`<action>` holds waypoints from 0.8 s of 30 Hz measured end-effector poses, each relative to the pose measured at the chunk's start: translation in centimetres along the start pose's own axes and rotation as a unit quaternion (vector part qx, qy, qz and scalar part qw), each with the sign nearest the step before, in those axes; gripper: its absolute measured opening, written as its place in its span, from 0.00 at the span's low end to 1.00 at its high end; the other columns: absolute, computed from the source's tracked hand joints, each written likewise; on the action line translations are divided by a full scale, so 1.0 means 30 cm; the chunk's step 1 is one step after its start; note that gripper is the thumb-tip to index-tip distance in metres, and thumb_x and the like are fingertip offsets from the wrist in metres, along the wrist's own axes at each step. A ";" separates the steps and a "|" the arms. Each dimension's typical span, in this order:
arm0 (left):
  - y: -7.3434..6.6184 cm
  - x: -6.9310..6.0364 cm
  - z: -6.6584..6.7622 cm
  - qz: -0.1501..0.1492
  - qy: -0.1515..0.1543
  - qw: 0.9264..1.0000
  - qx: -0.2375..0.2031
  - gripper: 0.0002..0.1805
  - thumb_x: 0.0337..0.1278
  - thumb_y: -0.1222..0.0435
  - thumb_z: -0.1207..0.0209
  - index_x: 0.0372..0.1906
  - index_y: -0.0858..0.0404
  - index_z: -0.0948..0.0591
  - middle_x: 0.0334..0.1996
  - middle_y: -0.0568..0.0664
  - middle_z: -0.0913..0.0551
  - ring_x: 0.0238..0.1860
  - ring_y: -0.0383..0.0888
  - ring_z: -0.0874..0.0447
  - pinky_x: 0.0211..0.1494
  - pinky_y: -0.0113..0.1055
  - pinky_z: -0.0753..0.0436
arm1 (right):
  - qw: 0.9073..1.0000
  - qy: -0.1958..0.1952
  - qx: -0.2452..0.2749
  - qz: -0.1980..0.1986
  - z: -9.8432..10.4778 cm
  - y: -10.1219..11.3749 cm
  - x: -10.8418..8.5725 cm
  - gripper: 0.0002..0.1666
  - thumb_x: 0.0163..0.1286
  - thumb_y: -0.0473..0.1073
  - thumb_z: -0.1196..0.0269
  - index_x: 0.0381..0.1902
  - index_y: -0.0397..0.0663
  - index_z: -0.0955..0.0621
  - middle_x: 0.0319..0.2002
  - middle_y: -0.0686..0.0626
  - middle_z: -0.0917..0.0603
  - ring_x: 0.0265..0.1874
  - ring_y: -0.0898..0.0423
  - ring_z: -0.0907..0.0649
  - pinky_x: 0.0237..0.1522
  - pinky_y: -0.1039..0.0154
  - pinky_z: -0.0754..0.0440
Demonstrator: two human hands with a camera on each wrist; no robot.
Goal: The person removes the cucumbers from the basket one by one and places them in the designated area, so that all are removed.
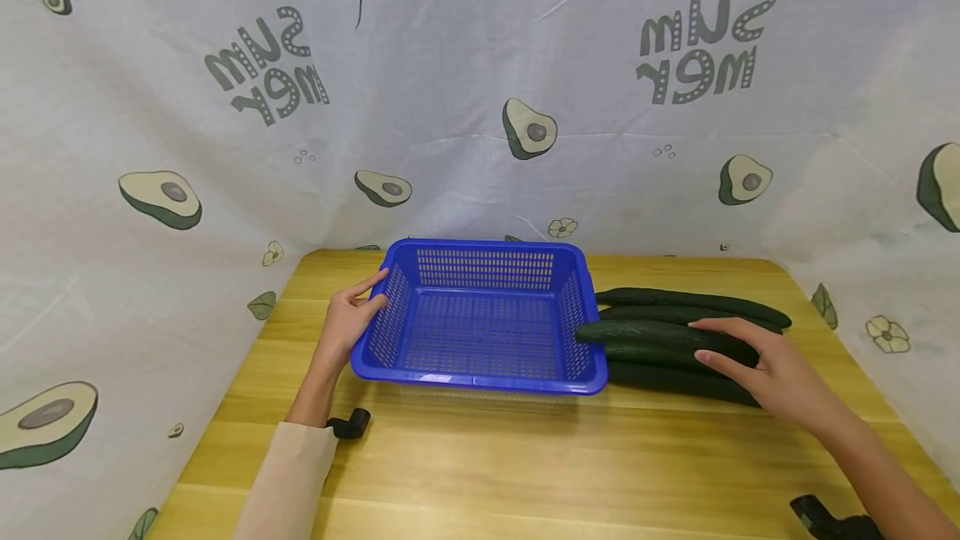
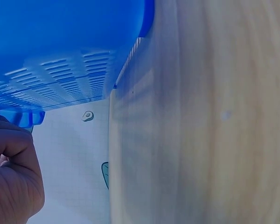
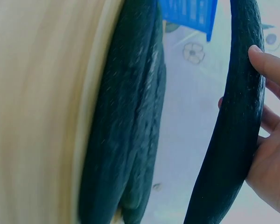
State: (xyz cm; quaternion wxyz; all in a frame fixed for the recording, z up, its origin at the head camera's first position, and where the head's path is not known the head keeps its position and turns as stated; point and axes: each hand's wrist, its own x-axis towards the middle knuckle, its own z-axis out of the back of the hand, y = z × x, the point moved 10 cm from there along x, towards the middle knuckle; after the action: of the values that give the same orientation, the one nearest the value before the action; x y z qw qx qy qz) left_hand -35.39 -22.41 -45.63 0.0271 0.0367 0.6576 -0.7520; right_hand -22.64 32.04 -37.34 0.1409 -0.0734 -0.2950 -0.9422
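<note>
A blue plastic basket (image 1: 480, 378) with slotted walls stands mid-table, its inside bare. My left hand (image 1: 348, 319) grips its left rim, thumb and fingers at the edge; the left wrist view catches that hand (image 2: 14, 172) beside the basket wall (image 2: 60, 56). With thumb and fingers my right hand (image 1: 765, 365) holds a long dark green cucumber (image 1: 660, 335), whose far end reaches over the basket's right rim. In the right wrist view this cucumber (image 3: 233, 121) is lifted apart from the others, with the hand (image 3: 273, 135) around it. Several more cucumbers (image 1: 697, 302) lie side by side right of the basket.
The wooden table (image 1: 480, 465) carries everything. A white cloth (image 1: 450, 90) printed with avocados and mirrored lettering hangs behind and at the sides. Black wrist-worn devices show near the left wrist (image 1: 350, 423) and the right forearm (image 1: 832, 519).
</note>
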 end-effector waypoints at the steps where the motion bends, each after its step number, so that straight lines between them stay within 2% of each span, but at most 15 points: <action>1: -0.001 -0.001 -0.001 0.000 0.002 1.000 -0.001 0.31 0.68 0.66 0.40 0.74 0.48 0.26 0.25 0.60 0.12 0.22 0.47 0.12 0.26 0.39 0.12 | 1.000 0.001 -0.004 -0.003 0.003 -0.014 -0.008 0.26 0.73 0.44 0.33 0.68 0.54 0.21 0.63 0.41 0.20 0.35 0.82 0.29 0.33 0.71 0.29; 4: -0.004 -0.004 -0.003 0.002 0.003 1.000 -0.001 0.31 0.68 0.67 0.40 0.74 0.49 0.26 0.21 0.57 0.14 0.21 0.46 0.13 0.26 0.37 0.13 | 1.000 0.001 -0.007 -0.018 0.010 -0.057 -0.033 0.26 0.73 0.45 0.33 0.68 0.54 0.21 0.61 0.62 0.21 0.34 0.83 0.29 0.31 0.72 0.29; 6: -0.002 -0.005 0.001 0.000 -0.003 1.000 0.000 0.30 0.68 0.66 0.40 0.73 0.47 0.25 0.21 0.54 0.14 0.21 0.45 0.13 0.26 0.36 0.13 | 1.000 0.002 -0.007 -0.026 0.011 -0.078 -0.047 0.26 0.73 0.46 0.33 0.67 0.55 0.21 0.59 0.77 0.27 0.29 0.82 0.31 0.29 0.71 0.29; 9: -0.006 -0.007 0.007 -0.010 -0.015 1.000 0.007 0.29 0.67 0.65 0.39 0.72 0.44 0.23 0.20 0.53 0.14 0.20 0.44 0.14 0.25 0.35 0.14 | 0.999 0.009 0.001 -0.035 -0.001 -0.108 -0.066 0.27 0.73 0.46 0.34 0.68 0.55 0.22 0.55 0.90 0.36 0.22 0.78 0.32 0.27 0.69 0.31; 10: -0.009 -0.010 0.008 -0.014 -0.018 1.000 0.009 0.29 0.67 0.65 0.39 0.71 0.44 0.23 0.20 0.53 0.14 0.19 0.44 0.14 0.24 0.36 0.14 | 0.999 0.014 0.005 -0.038 -0.008 -0.117 -0.071 0.27 0.74 0.46 0.34 0.69 0.54 0.22 0.55 0.90 0.37 0.18 0.73 0.33 0.26 0.68 0.32; 12: -0.013 -0.011 0.006 -0.022 -0.020 0.999 0.013 0.29 0.67 0.65 0.39 0.71 0.44 0.23 0.20 0.52 0.14 0.19 0.44 0.14 0.24 0.36 0.14 | 0.999 0.020 0.007 -0.044 -0.021 -0.137 -0.082 0.27 0.75 0.47 0.35 0.69 0.53 0.23 0.55 0.91 0.38 0.18 0.74 0.33 0.26 0.67 0.33; 13: -0.013 -0.012 0.005 -0.023 -0.020 0.999 0.013 0.29 0.67 0.65 0.39 0.71 0.44 0.22 0.19 0.52 0.14 0.18 0.43 0.15 0.24 0.36 0.14 | 0.999 0.020 0.006 -0.047 -0.025 -0.149 -0.088 0.27 0.74 0.47 0.35 0.69 0.53 0.23 0.56 0.89 0.35 0.24 0.77 0.29 0.28 0.69 0.31; 15: -0.011 -0.013 0.002 -0.023 -0.020 0.999 0.013 0.29 0.66 0.64 0.39 0.71 0.44 0.22 0.19 0.51 0.15 0.18 0.43 0.15 0.24 0.36 0.14 | 0.998 0.017 -0.002 -0.052 -0.028 -0.171 -0.098 0.27 0.74 0.48 0.34 0.69 0.56 0.22 0.57 0.83 0.30 0.38 0.84 0.29 0.31 0.72 0.29; 17: -0.007 -0.011 0.001 -0.022 -0.019 0.999 0.014 0.29 0.66 0.64 0.39 0.71 0.44 0.22 0.19 0.50 0.15 0.18 0.43 0.15 0.24 0.35 0.14 | 0.998 0.013 -0.014 -0.054 -0.029 -0.189 -0.107 0.26 0.73 0.48 0.33 0.68 0.59 0.21 0.58 0.81 0.28 0.50 0.88 0.36 0.35 0.76 0.28; 19: -0.003 -0.009 0.003 -0.020 -0.021 0.999 0.014 0.29 0.66 0.64 0.39 0.71 0.44 0.22 0.20 0.51 0.14 0.19 0.43 0.15 0.25 0.35 0.14 | 0.999 0.011 -0.017 -0.049 -0.032 -0.199 -0.117 0.26 0.71 0.48 0.32 0.66 0.61 0.20 0.57 0.80 0.27 0.51 0.90 0.39 0.37 0.79 0.29; 24: -0.006 -0.003 0.006 -0.025 -0.024 0.999 0.018 0.29 0.66 0.64 0.38 0.70 0.44 0.22 0.24 0.56 0.12 0.20 0.43 0.14 0.25 0.35 0.14 | 1.000 0.009 -0.018 -0.019 -0.054 -0.183 -0.134 0.25 0.69 0.45 0.29 0.63 0.61 0.18 0.55 0.87 0.33 0.53 0.92 0.39 0.40 0.85 0.34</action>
State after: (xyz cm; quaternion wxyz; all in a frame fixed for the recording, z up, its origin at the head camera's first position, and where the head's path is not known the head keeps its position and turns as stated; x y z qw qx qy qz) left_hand -35.31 -22.58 -45.42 0.0232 0.0023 0.6436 -0.7650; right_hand -20.62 36.32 -42.48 0.1244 -0.0615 -0.2782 -0.9505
